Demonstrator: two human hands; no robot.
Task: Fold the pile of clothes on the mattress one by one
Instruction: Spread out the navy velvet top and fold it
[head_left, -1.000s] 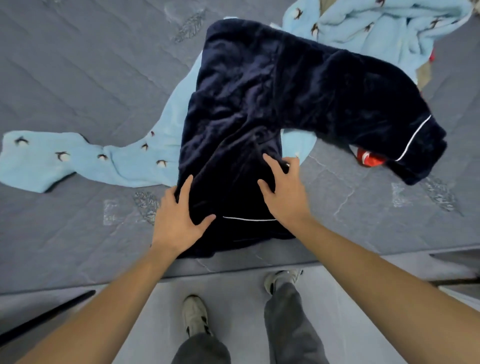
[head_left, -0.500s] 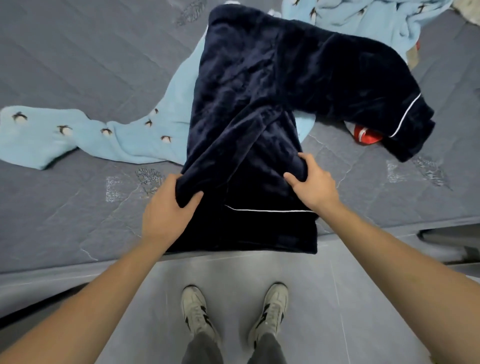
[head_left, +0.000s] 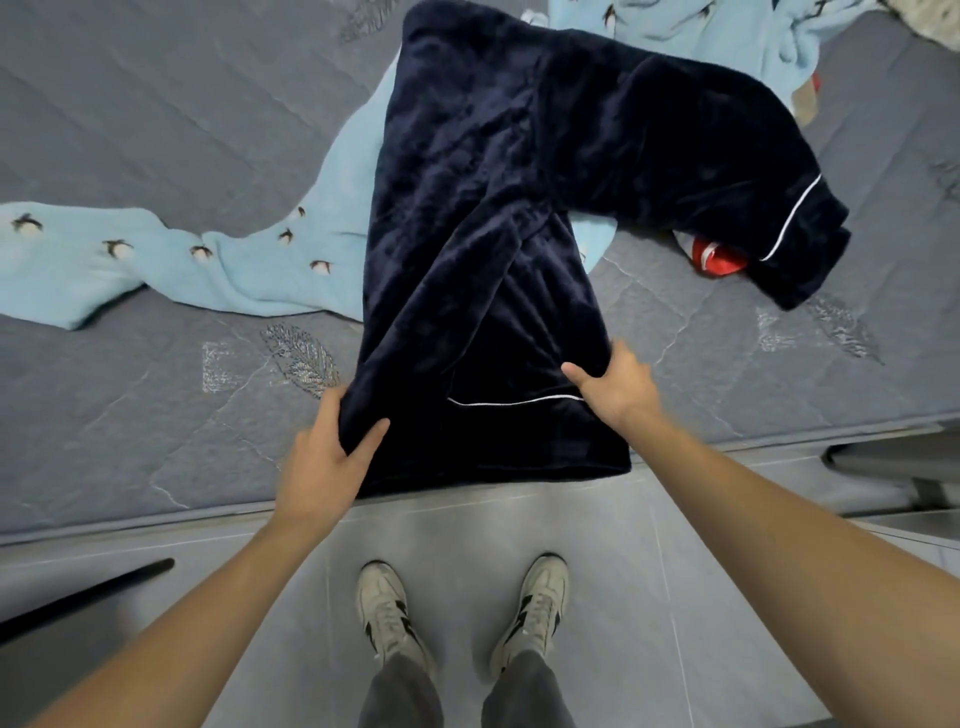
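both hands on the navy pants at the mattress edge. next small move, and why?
Probably lift and carry the gripped leg across toward the right one. The left hand and right hand each have a grip on the near leg of the navy pants, whose cuff overhangs the mattress edge; the other leg splays right over a red item, so the legs are not yet stacked.

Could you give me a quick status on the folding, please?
Left hand and right hand grip the dark navy plush garment. Hem overhangs the grey quilted mattress edge. Light blue penguin-print fleece lies underneath.
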